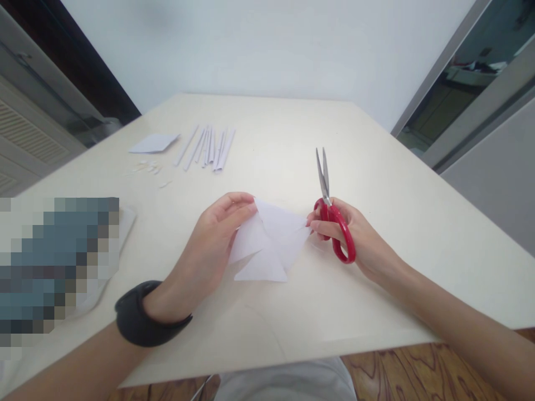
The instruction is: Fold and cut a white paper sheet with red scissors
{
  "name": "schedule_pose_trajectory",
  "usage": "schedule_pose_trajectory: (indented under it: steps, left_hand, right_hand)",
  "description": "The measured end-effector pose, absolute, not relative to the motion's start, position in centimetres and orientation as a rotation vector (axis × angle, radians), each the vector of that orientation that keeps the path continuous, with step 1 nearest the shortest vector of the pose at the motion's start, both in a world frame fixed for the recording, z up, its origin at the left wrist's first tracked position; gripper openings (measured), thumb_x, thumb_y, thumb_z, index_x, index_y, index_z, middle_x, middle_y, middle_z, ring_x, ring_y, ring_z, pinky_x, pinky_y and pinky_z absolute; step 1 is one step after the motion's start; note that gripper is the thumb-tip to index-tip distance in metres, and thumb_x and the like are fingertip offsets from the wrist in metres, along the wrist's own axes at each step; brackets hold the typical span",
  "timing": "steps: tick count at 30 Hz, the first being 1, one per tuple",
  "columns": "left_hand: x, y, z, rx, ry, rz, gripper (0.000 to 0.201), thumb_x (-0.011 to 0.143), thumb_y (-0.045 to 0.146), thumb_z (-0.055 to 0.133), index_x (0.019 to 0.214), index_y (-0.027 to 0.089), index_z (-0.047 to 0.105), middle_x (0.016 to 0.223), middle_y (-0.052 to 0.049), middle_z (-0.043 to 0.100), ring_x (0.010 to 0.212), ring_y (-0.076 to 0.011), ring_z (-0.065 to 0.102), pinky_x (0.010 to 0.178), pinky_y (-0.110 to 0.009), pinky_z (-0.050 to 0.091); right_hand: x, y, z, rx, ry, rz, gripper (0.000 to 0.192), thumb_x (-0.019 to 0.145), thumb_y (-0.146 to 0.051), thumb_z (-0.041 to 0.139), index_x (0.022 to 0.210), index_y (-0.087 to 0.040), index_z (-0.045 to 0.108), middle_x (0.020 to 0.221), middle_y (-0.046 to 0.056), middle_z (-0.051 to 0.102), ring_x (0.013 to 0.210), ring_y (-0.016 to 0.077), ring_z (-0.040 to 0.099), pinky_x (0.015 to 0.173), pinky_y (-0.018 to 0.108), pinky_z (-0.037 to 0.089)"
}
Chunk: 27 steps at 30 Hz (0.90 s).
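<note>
Mid-frame: left hand (209,242) fingers pinching folded paper (271,239); right hand (355,239) gripping shut scissors (332,214), fingertips touching paper. Risk: loose pinch, paper slipping.

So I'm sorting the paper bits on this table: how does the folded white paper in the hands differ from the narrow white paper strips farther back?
The folded white paper is a broad, triangular piece; the narrow white paper strips are long and thin. The folded paper is single and pinched by the left hand, with the right hand at its other edge; the strips lie untouched, bunched side by side. Both are white and rest on the cream table.
</note>
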<state>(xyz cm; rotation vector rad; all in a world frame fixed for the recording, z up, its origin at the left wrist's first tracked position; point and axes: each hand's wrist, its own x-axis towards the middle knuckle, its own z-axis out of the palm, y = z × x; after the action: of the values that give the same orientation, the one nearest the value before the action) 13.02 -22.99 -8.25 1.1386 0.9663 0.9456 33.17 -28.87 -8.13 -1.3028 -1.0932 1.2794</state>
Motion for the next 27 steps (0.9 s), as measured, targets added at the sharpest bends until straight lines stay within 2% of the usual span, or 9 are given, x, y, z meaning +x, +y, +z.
schedule_pose_trajectory:
  steps: [10,13,16,18,23,27]
  left_hand:
    - [13.4,-23.2,-8.3,1.225,0.971,0.979,0.009,0.082,0.025,0.061,0.090,0.022,0.059,0.079,0.002,0.059,0.066,-0.0118,0.055,0.055,-0.019,0.043]
    - [13.3,-23.2,-8.2,1.412,1.034,1.065,0.009,0.084,0.020,0.058,0.092,0.023,0.060,0.087,0.000,0.061,0.078,-0.0144,0.059,0.061,-0.021,0.046]
    - [13.3,-23.6,-7.8,1.741,1.033,1.245,0.013,0.083,0.013,0.056,0.092,0.023,0.059,0.101,-0.001,0.060,0.101,-0.0178,0.057,0.083,-0.027,0.048]
    - [13.3,-24.1,-7.4,2.002,0.995,1.329,0.015,0.081,0.010,0.057,0.091,0.022,0.058,0.103,-0.002,0.059,0.106,-0.0196,0.055,0.094,-0.035,0.044]
    - [13.5,-25.2,-7.4,2.640,0.907,1.328,0.017,0.075,0.008,0.064,0.086,0.021,0.060,0.105,-0.006,0.061,0.108,-0.0240,0.055,0.098,-0.046,0.040]
    - [13.8,-25.3,-7.9,2.828,0.772,1.157,0.010,0.078,0.013,0.064,0.084,0.021,0.060,0.104,-0.005,0.065,0.109,-0.0245,0.056,0.101,-0.050,0.036]
  right_hand:
    - [33.3,-28.9,-8.2,-1.293,-1.154,1.215,0.014,0.076,-0.013,0.060,0.083,-0.020,0.051,0.079,-0.003,0.059,0.068,0.0107,0.050,0.058,0.024,0.035]
    - [33.2,-28.9,-8.2,-1.302,-1.159,1.210,0.014,0.077,-0.012,0.059,0.083,-0.020,0.050,0.080,-0.003,0.059,0.070,0.0114,0.050,0.056,0.024,0.034]
    - [33.1,-29.0,-8.3,-1.298,-1.168,1.205,0.014,0.077,-0.013,0.059,0.083,-0.021,0.049,0.080,-0.003,0.060,0.070,0.0114,0.050,0.054,0.023,0.033]
    - [33.1,-29.1,-8.4,-1.286,-1.176,1.211,0.014,0.078,-0.013,0.059,0.082,-0.021,0.048,0.080,-0.003,0.059,0.067,0.0106,0.048,0.053,0.022,0.032]
    - [32.8,-29.1,-8.8,-1.257,-1.174,1.264,0.020,0.075,-0.008,0.060,0.081,-0.021,0.047,0.080,-0.004,0.059,0.068,0.0106,0.050,0.056,0.023,0.034]
    - [32.5,-29.2,-9.0,-1.223,-1.187,1.303,0.023,0.073,-0.007,0.062,0.081,-0.021,0.046,0.079,-0.004,0.059,0.068,0.0109,0.050,0.059,0.024,0.036]
